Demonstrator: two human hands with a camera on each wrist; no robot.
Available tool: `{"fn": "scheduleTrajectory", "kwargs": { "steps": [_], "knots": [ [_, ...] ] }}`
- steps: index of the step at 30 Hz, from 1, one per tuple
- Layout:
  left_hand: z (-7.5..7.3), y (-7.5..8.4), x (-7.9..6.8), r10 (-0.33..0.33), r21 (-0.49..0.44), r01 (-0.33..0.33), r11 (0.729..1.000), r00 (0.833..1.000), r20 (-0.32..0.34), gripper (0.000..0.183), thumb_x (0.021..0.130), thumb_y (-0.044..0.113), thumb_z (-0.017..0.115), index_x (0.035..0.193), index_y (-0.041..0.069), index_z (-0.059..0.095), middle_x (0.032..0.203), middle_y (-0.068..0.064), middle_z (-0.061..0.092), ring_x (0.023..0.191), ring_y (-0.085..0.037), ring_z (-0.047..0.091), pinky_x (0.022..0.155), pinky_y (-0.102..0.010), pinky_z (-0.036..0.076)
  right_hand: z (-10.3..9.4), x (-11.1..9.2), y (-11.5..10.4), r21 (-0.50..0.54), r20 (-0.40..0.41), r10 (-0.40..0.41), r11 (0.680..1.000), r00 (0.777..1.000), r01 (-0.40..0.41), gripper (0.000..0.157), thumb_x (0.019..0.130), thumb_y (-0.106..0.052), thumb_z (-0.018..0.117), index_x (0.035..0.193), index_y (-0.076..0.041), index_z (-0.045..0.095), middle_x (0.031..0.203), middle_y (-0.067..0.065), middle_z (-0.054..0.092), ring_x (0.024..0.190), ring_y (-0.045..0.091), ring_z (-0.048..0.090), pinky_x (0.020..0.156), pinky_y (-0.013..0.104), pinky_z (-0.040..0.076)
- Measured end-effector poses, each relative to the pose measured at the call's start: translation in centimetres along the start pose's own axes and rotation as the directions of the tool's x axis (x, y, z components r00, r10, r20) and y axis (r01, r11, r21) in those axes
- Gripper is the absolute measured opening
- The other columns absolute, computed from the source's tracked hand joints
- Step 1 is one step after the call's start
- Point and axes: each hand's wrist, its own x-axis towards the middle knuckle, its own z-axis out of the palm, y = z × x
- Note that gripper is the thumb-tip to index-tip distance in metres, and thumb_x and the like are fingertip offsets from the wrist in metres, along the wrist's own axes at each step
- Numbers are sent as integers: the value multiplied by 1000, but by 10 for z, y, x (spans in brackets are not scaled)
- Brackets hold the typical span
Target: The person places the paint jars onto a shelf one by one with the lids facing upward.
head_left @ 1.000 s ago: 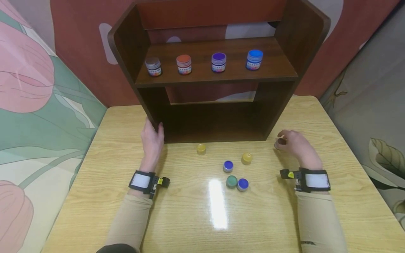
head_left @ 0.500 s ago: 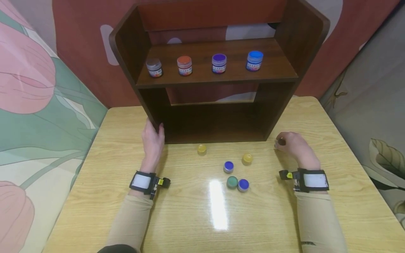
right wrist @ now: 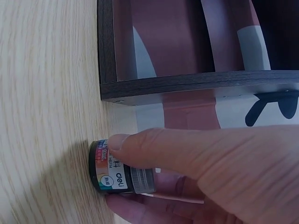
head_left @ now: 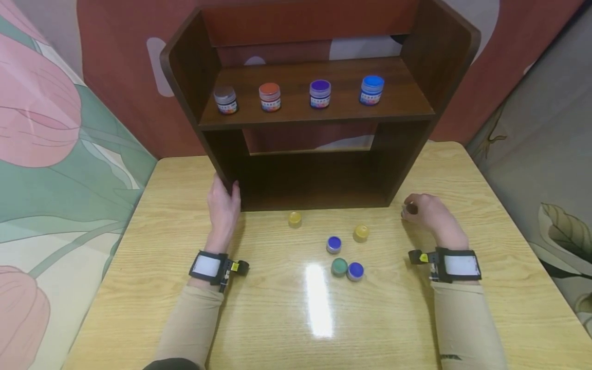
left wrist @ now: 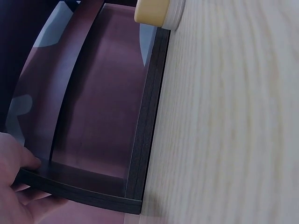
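Note:
On the left of the dark brown wooden shelf [head_left: 319,122], my left hand [head_left: 223,208] grips the side panel low down. The left wrist view has the thumb inside that panel and the fingers outside it. Beyond the shelf's right side, my right hand [head_left: 437,218] holds a small dark paint jar [right wrist: 110,173] with a grey lid between thumb and fingers. In the right wrist view the jar's base is right at the tabletop and its label shows. My palm and fingers largely cover this jar in the head view.
Along the upper board stand a dark jar [head_left: 225,100], an orange-red jar [head_left: 270,97], a purple jar [head_left: 320,94] and a blue jar [head_left: 371,91]. Before the shelf sit two yellow jars [head_left: 361,234], two blue-violet jars [head_left: 334,245] and a green jar [head_left: 339,267].
My right hand has shifted very slightly left with the dark jar in its grasp. The left hand keeps its grip on the panel, and the other jars stay in place.

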Motion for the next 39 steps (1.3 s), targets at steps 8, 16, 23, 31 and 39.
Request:
{"fn": "scheduleTrajectory", "kwargs": {
  "steps": [8, 16, 23, 31, 39],
  "knots": [
    [-1, 0, -1, -5, 6, 5, 1000, 1000, -8, 38, 97, 11, 62, 130, -5, 53, 121, -27, 66, 113, -44, 64, 98, -53, 54, -1, -2, -2, 5, 6, -2, 1000, 1000, 2, 37, 92, -16, 69, 119, 7, 62, 114, 28, 66, 108, 43, 61, 93, 60, 48],
    [-2, 0, -1, -16, 10, 16, 1000, 1000, -5, 38, 97, 12, 62, 130, -5, 52, 121, -28, 66, 113, -45, 64, 97, -54, 54, -2, -3, -5, 20, 20, 2, 1000, 1000, -2, 38, 94, -15, 67, 125, 7, 59, 120, 29, 65, 115, 44, 59, 98, 62, 47],
    [-1, 0, -1, -13, 3, 13, 1000, 1000, -1, 39, 97, 13, 62, 131, -4, 52, 122, -27, 65, 114, -44, 64, 98, -53, 53, -14, -13, -12, 29, 13, -50, 998, 999, 50, 41, 94, -15, 68, 126, 8, 58, 119, 31, 65, 114, 47, 60, 97, 63, 46],
    [1, -1, -1, 6, 11, -6, 1000, 1000, -14, 38, 96, 11, 62, 130, -5, 53, 118, -27, 67, 111, -45, 65, 95, -55, 53, -31, -26, -23, -18, -79, -190, 982, 979, 189, 34, 90, -9, 70, 117, 10, 62, 104, 25, 71, 99, 41, 67, 88, 58, 52],
    [0, 0, -1, 5, 8, -5, 1000, 1000, -15, 37, 96, 12, 62, 128, -5, 54, 117, -27, 67, 109, -45, 65, 93, -55, 54, -47, -37, -38, -49, -167, -259, 966, 951, 255, 28, 87, -6, 74, 110, 7, 64, 98, 22, 72, 93, 37, 69, 84, 56, 54]
  ]
}}
